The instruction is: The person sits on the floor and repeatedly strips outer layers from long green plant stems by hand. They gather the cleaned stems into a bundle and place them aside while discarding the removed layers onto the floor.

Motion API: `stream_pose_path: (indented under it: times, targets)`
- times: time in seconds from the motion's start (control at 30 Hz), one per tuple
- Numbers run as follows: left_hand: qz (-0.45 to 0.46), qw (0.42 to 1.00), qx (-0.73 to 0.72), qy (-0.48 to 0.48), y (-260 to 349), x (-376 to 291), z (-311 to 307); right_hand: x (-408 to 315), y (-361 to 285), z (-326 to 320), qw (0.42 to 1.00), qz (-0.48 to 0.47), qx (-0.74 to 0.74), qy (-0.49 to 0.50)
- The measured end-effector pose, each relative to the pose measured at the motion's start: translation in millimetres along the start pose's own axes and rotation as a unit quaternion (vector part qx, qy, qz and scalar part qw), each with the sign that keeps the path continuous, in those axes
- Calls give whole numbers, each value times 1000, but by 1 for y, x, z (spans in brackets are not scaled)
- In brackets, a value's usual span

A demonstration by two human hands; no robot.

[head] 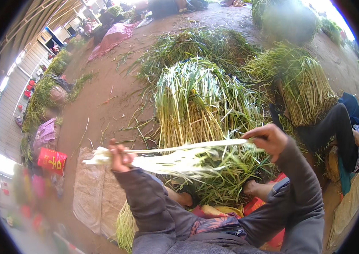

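My left hand (121,157) is closed round a bundle of pale, peeled-looking green stalks (173,162). Their thick white ends stick out to its left, and the thin leafy ends trail right, blurred. One longer stalk (198,145) stretches across to my right hand (270,139), whose thumb and fingers pinch its far end. Just beyond my hands a big upright sheaf of leafy stalks (189,117) stands with yellowish stems down and green tops drooping. Loose green leaves (224,184) are heaped between my feet, below the held bundle.
A brown woven sheet (89,193) lies at left, with pale stalks (125,225) beside my left arm. Another sheaf (309,92) stands at right near a seated person's leg (329,130). More greens (198,41) lie behind. A red printed bag (52,161) is far left.
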State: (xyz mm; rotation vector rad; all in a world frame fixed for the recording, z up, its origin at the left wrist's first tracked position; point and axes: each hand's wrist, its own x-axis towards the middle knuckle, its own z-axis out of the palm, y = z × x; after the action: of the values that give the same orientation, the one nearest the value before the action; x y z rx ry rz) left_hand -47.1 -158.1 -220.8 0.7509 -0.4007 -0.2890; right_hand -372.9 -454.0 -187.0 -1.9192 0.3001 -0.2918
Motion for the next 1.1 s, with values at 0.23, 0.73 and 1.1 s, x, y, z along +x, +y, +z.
stream_pose_path:
  times: [0.23, 0.73, 1.1]
  targets:
    - [15, 976, -179, -120, 63, 29, -98, -33, 58, -93, 975, 49, 165, 144]
    - [-156, 893, -266, -328, 41, -19, 5, -11, 76, -58, 977, 148, -92, 119]
    - [-172, 927, -57, -327, 11, -49, 45, 131, 84, 120, 929, 362, -40, -63]
